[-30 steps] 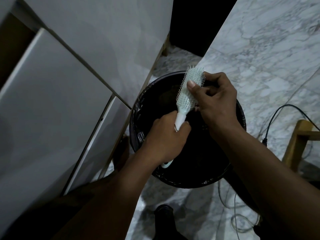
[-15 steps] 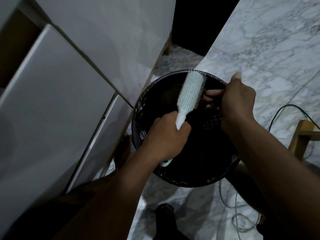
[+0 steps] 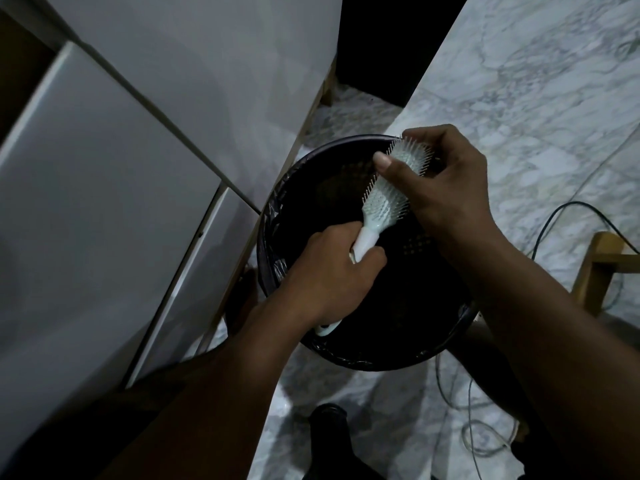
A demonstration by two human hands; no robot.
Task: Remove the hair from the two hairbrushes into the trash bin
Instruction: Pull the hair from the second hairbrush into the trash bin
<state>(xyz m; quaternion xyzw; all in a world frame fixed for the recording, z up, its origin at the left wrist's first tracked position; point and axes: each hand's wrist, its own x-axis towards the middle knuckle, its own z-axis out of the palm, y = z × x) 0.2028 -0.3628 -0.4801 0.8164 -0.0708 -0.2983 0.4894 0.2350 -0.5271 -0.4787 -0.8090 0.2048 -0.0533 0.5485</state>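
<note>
— What's the left hand doing?
— Fist closed round the brush handle, bristles up, over the bin.
— And the right hand?
— Wrapped over the far end of the bristles, thumb on the left side, fingers curled on the right.
— The bin?
— On marble floor, beside white cabinets.

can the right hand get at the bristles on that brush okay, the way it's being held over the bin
Probably yes. The right hand is already on the head of the hairbrush, thumb across the bristles. The left hand grips only the handle, leaving the head clear above the open trash bin.
</note>
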